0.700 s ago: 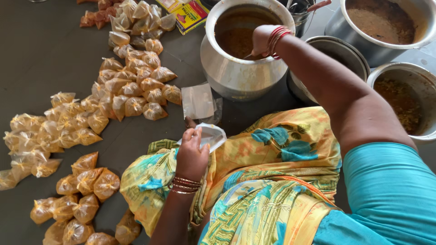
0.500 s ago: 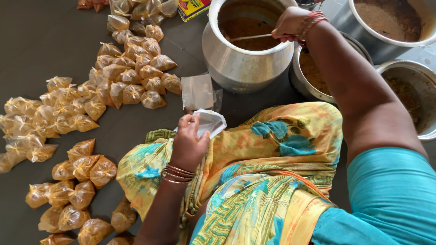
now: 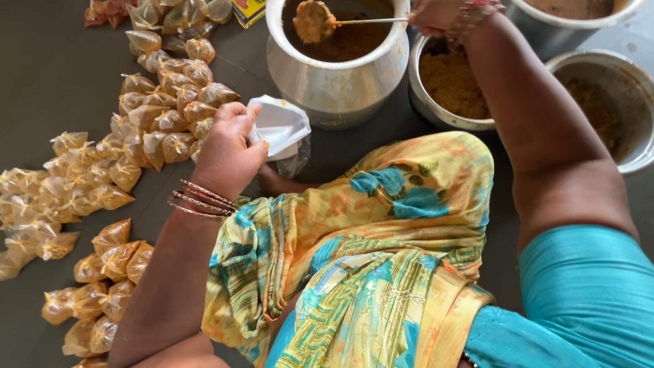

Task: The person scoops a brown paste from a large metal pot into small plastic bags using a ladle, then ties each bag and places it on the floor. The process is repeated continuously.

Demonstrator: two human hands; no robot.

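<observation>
Since half a second ago, the right hand [image 3: 436, 13] has lifted the ladle [image 3: 315, 20] up out of the brown liquid, so its bowl now hangs heaped with thick brown food above the surface, and the left hand [image 3: 228, 146] has risen a little with its bag.

Head view: the right hand sits at the top edge, partly cut off by the frame, its fingers closed round the end of the ladle's thin handle. The ladle bowl hovers inside the mouth of the tall metal pot [image 3: 337, 85], over the dark liquid. The left hand is in the middle left, above the lap, fingers pinched on the rim of a small white plastic bag [image 3: 279, 126] and holding it open. That bag is just beside the pot's lower left wall, below the ladle. Thin metal bangles [image 3: 201, 199] ring the left wrist.

Right of the pot stands a metal bowl [image 3: 443, 112] of yellow-brown grainy food, partly hidden by the right forearm. Further right is another metal vessel [image 3: 637, 160] with darker contents, and a third one shows at the top right corner.

On the dark floor [image 3: 41, 75] to the left lie many small filled packets [image 3: 163, 116], knotted and orange-brown, in loose heaps that run from the top centre down to the lower left. A yellow, green and blue printed cloth [image 3: 354, 259] covers the lap.
</observation>
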